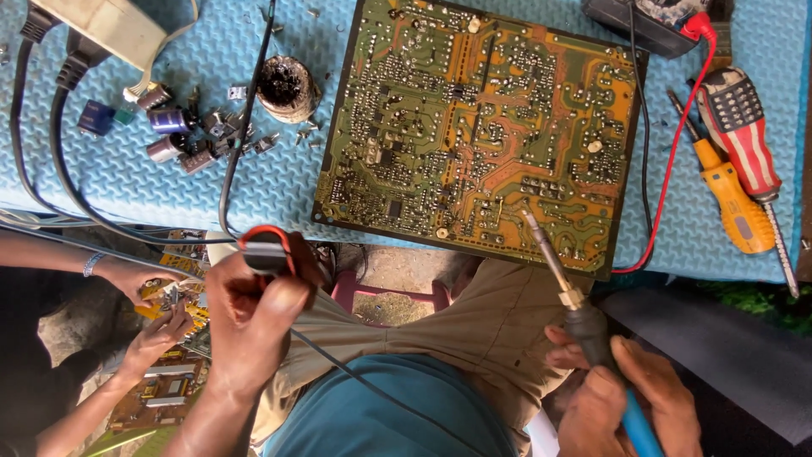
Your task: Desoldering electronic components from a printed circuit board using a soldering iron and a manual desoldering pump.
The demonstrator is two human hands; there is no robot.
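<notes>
Blue foam mat (254,182) holds circuit board (482,127); right hand (622,398) clamps soldering iron (562,275), left hand (254,317) clamps black-red tool (265,248); tip could scorch trousers (474,330).

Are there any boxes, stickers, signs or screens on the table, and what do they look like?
No real boxes, signs or lit screens show.
Beige plastic box-shaped casing: top left corner of the blue foam mat, cut off by the picture's edge, plain.
Dark meter-like device: top right edge, black and grey, red lead plugged in; no screen visible.
Purple cylindrical capacitor: left on the mat, shiny printed sleeve, too small to make out.
</notes>
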